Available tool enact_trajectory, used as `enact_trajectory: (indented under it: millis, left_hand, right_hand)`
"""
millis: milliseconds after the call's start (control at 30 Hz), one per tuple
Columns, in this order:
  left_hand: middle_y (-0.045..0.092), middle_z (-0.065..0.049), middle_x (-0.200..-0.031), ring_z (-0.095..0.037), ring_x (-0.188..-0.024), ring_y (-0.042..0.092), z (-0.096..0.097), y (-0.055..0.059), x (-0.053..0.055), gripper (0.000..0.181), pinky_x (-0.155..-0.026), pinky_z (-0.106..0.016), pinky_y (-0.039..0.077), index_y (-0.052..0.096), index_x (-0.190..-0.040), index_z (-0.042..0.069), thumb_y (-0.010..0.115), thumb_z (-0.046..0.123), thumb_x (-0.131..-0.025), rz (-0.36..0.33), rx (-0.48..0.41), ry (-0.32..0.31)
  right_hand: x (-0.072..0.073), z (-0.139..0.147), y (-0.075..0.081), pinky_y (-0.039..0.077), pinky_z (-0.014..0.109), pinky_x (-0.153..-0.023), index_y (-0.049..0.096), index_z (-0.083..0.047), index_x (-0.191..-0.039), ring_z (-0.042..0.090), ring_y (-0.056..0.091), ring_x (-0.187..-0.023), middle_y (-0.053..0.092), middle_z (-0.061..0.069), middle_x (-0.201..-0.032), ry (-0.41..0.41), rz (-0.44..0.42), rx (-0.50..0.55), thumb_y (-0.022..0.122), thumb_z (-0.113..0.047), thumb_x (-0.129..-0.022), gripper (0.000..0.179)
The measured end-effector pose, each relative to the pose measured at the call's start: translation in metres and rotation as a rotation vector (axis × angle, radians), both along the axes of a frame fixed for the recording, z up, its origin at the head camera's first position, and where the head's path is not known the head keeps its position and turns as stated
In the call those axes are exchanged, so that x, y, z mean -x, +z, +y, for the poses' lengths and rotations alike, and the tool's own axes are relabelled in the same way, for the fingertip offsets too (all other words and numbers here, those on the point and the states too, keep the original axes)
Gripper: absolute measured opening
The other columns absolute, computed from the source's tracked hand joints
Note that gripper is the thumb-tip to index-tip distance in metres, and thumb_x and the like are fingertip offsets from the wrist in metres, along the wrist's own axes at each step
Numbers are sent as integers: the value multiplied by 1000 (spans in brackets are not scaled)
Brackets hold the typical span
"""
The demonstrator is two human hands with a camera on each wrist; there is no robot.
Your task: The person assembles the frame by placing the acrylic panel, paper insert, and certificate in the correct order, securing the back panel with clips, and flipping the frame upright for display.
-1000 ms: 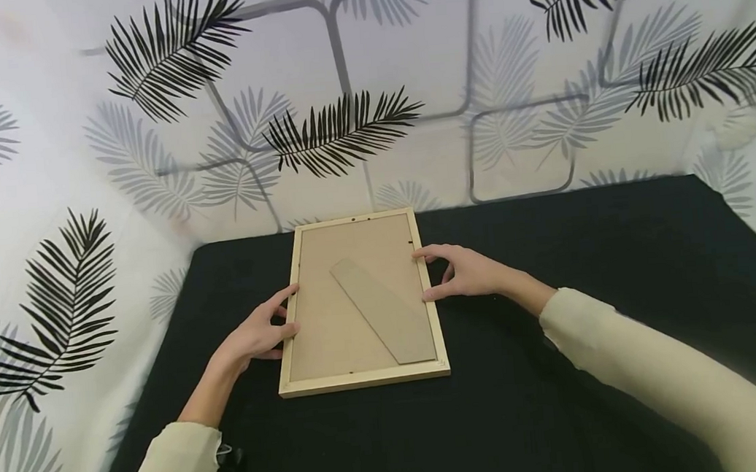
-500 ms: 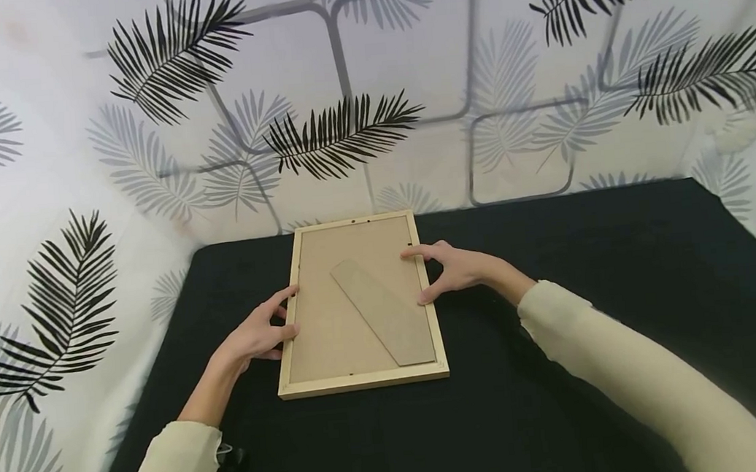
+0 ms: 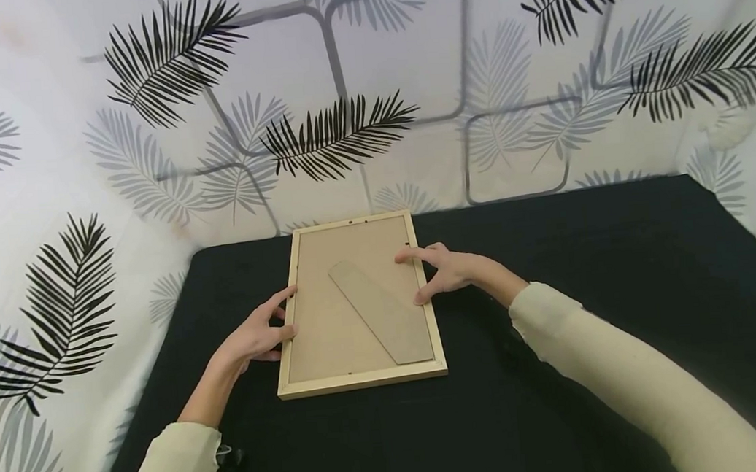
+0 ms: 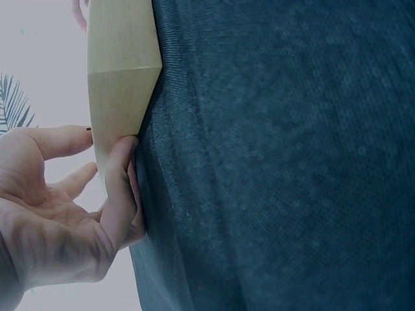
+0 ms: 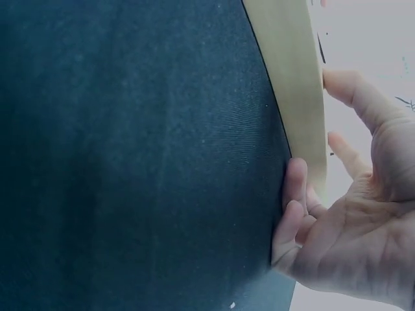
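I've got the pale wooden frame (image 3: 362, 382) lying back-up on the black cloth (image 3: 583, 251), slightly askew, tan backing board (image 3: 318, 320) showing, its tapered stand (image 3: 387, 319) folded flat and slanting across it.

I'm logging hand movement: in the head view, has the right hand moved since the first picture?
Yes, leftward: judged against the picture frame, the right hand has its index finger farther over the backing board.

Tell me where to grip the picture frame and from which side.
Likely the long wooden side rails, coming from left and right: the picture frame lies back-up on black cloth, its rails give thick outer edges, while the folded stand lies flat, offering little hold.
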State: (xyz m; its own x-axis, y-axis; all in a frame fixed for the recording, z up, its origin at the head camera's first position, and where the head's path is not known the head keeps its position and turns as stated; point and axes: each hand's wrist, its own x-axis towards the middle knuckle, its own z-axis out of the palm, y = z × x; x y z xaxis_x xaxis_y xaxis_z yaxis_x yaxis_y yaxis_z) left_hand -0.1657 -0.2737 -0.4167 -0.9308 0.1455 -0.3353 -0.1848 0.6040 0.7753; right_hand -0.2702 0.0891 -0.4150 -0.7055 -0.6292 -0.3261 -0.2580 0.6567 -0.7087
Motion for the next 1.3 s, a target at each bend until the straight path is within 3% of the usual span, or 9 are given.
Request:
enact_trajectory:
  millis: [400,567,633,767,900,1000,1067,1167,1300]
  left_hand:
    - [38,-25,-132,-32,-97,63,1,1,-3,73,-74,-47,59,22,-163,17,58,8,-100,-12,-4,6]
    - [39,-26,-133,-34,-101,63,4,0,-2,72,-79,-52,58,21,-163,17,57,7,-101,-8,-12,1]
    - [39,-27,-133,-36,-102,63,4,-1,-3,71,-80,-54,58,21,-163,14,56,6,-101,8,-12,-1]
    - [41,-31,-132,-41,-104,61,6,-1,-10,68,-80,-51,58,24,-158,3,60,7,-101,143,67,-19]
    - [45,-31,-131,-45,-115,50,10,-2,-23,68,-90,-57,47,39,-150,-3,74,11,-93,420,199,-59]
    - [53,-23,-131,-41,-118,47,15,-3,-32,65,-94,-58,40,55,-140,1,85,15,-84,596,207,-128]
    - [59,-14,-128,-35,-114,50,19,-4,-38,61,-93,-54,41,62,-134,6,89,18,-81,646,171,-185]
    - [63,-2,-124,-26,-109,55,26,-6,-44,58,-91,-48,43,67,-127,11,92,25,-77,653,121,-267]
    - [63,6,-124,-22,-115,56,34,-12,-45,58,-96,-50,41,70,-122,16,94,34,-73,669,154,-306]
  right_hand:
    - [-7,2,-1,31,61,-106,32,-21,-158,39,15,-144,12,24,-157,19,53,24,79,-28,-88,84]
    - [-10,10,-4,30,61,-108,23,-13,-161,40,18,-143,17,27,-155,43,98,93,77,-27,-91,89]
    - [-10,13,-6,35,59,-106,18,-9,-161,41,24,-140,19,28,-153,47,101,151,77,-24,-92,92]
    - [-13,18,-12,50,49,-94,14,-5,-161,39,45,-127,22,30,-151,65,127,247,77,-19,-93,93]
    - [-19,19,-18,53,41,-85,16,-9,-162,30,63,-101,28,27,-153,50,174,254,77,-24,-94,92]
    - [-23,19,-19,53,41,-82,18,-10,-162,26,64,-92,31,26,-152,32,195,256,77,-25,-94,91]
    - [-24,19,-20,53,41,-82,18,-8,-161,26,64,-92,32,26,-151,29,206,259,77,-25,-94,90]
    - [-24,20,-21,53,41,-81,18,-4,-160,26,63,-91,33,28,-149,31,217,263,76,-26,-95,89]
    - [-24,20,-23,52,40,-81,18,-2,-159,26,62,-89,33,29,-149,30,218,271,74,-26,-96,88]
